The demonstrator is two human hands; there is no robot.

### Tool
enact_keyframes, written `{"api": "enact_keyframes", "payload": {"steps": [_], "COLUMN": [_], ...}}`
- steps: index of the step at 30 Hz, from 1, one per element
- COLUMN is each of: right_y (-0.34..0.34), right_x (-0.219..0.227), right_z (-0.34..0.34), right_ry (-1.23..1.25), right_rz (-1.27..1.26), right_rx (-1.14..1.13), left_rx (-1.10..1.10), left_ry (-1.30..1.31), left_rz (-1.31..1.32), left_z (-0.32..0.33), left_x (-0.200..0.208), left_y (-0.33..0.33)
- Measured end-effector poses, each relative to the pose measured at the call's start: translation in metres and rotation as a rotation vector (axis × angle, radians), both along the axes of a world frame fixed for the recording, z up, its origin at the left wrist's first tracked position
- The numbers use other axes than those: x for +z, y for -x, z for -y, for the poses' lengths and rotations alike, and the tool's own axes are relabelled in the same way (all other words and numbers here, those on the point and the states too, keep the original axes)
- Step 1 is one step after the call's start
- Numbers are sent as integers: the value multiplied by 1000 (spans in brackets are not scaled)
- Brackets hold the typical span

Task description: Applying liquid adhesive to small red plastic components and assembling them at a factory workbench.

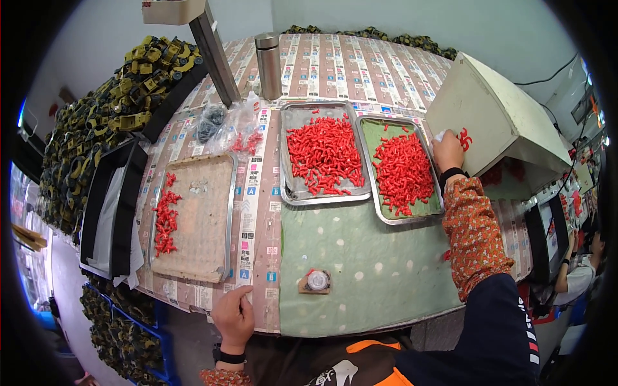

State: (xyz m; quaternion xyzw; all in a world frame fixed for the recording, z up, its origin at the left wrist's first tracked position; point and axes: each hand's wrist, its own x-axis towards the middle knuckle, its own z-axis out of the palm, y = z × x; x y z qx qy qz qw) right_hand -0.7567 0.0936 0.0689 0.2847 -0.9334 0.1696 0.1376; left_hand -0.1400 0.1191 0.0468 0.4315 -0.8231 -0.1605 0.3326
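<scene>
My right hand (449, 153) is raised over the right edge of the green-lined tray (441, 207), beside a large off-white box. Its fingers are bent closed, and small curved red plastic pieces (464, 139) stick out beside them. A bit of white shows at the fingertips; I cannot make out what it is. At the table's front edge, my left hand (233, 320) has its index finger and thumb apart and holds nothing. In front of my body, a small round clear-topped piece on a brown block (317, 280) rests on the green dotted mat (347, 257).
A second metal tray (291, 193) holds a heap of red pieces. The left tray (230, 219) has a row of them. Around stand a steel flask (268, 67), plastic bags (238, 122), the off-white box (476, 96), a black bin (122, 206) and piled yellow-and-black toy vehicles (129, 83).
</scene>
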Motion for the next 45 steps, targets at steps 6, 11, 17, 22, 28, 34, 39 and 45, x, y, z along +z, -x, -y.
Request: {"api": "enact_keyframes", "payload": {"steps": [6, 11, 17, 22, 28, 34, 39, 45], "right_y": [-3, -8, -60, -122, -115, -108, -118, -132], "right_x": [-2, 4, 46, 71, 46, 21, 11, -7], "right_z": [-7, -25, -64, -127, -235, -307, -293, -253], "right_ry": [15, 81, 86, 43, 73, 78, 123, -19], "right_rz": [144, 227, 93, 113, 214, 342, 296, 166], "right_rx": [6, 15, 253, 393, 352, 232, 308, 302], "left_rx": [-3, -29, -36, -55, -63, -75, -65, -106], "left_ry": [0, 18, 28, 48, 50, 19, -62, -160], "left_rz": [4, -31, -4, -7, 3, 25, 0, -8], "left_z": [-1, -1, -2, -3, -8, -12, -12, -10], "left_x": [0, 1, -3, -4, 1, 1, 7, 6], "left_y": [-1, -1, -3, 0, -1, -2, -3, -10]}}
